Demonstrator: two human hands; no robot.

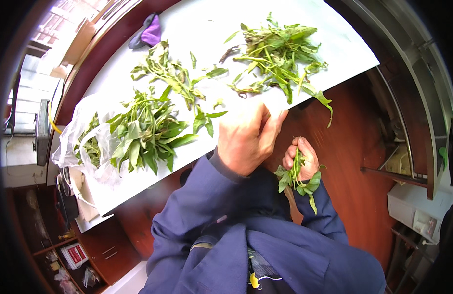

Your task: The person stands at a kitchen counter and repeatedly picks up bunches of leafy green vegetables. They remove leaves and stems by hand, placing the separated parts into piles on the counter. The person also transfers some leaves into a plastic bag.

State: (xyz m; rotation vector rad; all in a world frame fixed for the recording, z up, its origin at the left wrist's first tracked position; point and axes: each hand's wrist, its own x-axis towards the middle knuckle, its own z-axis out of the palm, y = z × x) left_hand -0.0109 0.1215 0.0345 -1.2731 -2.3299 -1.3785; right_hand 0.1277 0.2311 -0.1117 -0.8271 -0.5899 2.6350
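Observation:
My left hand (246, 136) is over the table's near edge, fingers curled, thumb beside the index finger. Its palm side is hidden, so I cannot tell whether anything is in it. Lower and to the right, my right hand (303, 156) grips a small bunch of leafy green stems (295, 171), off the table. Beyond my hands on the white tabletop (344, 51) lies a tangled pile of greens (281, 51), some leaves hanging over the edge. A looser strip of greens (178, 79) lies left of it. A fuller bunch (141, 132) rests by a clear plastic bag (88, 136) containing more leaves.
A purple and grey cloth item (149, 31) lies at the table's far left edge. Below left is a dark red cabinet (105, 242) with open shelves. Reddish flooring (344, 147) shows to the right, near a rack (399, 172) and a white box (410, 205).

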